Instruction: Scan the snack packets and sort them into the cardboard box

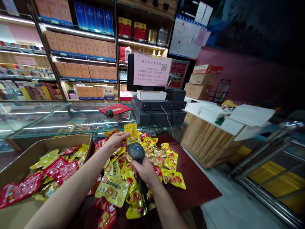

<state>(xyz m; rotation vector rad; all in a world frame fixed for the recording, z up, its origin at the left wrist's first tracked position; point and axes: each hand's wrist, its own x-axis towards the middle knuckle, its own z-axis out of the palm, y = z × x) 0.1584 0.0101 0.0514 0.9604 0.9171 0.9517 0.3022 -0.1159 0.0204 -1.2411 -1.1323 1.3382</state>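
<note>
Pinched in the fingers of my left hand (117, 142) is a small yellow snack packet (130, 132), held up over the far side of a pile. My right hand (144, 170) grips a black barcode scanner (136, 150) by its handle; a blue light glows on its head. The scanner's head is just in front of the yellow packet, and I cannot tell whether they touch. Below both hands, red, yellow and gold snack packets (112, 189) lie heaped on a dark red tabletop (190, 183). Part of the pile is hidden by my hands and forearms.
At the left stands an open cardboard box (79, 140) with several snack packets inside. Behind the pile are a glass counter (78, 122), a mouse (109, 112) on a red mat, and a black cash drawer (157, 116) under a monitor with a pink sign (151, 70). Cables hang behind the pile.
</note>
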